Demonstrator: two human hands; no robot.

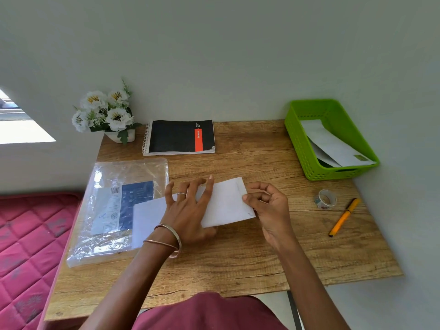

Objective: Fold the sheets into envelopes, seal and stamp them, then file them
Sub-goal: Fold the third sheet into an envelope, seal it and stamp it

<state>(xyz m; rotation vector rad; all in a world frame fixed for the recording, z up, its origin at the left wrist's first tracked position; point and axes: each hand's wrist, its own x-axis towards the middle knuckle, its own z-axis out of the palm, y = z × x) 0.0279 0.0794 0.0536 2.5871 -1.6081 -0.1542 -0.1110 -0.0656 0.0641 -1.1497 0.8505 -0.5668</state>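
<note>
A folded white paper sheet [226, 201] is seen lying on the wooden surface [262, 253], near its middle, directly in front of the person. The sheet looks thin, light and limp, so it is likely to slide on the smooth wood and to crease wherever it is pressed; it is best pinned flat in the middle and taken by an edge or corner. Its upper face is plain white, with a faint fold line near the far right corner and a small pen mark near the right corner closest to the person.

The sheet is pressed down by the left hand [188, 210], whose fingers are spread straight across the paper (a ring and two bangles are worn). The sheet's right edge is pinched by the right hand [269, 206] between thumb and curled fingers, seemingly to fold or sharpen a crease.

A second white sheet [147, 217] is partly covered by the left wrist and overlaps a clear plastic packet with a blue label [119, 206] at the left. At the far right, a green perforated plastic basket [300, 144] holds white envelopes [333, 144]. A roll of patterned tape [325, 199] and an orange pen [344, 217] lie near the right edge. A black spiral notebook [179, 136] and a pot of white flowers [107, 113] are set against the wall.
</note>
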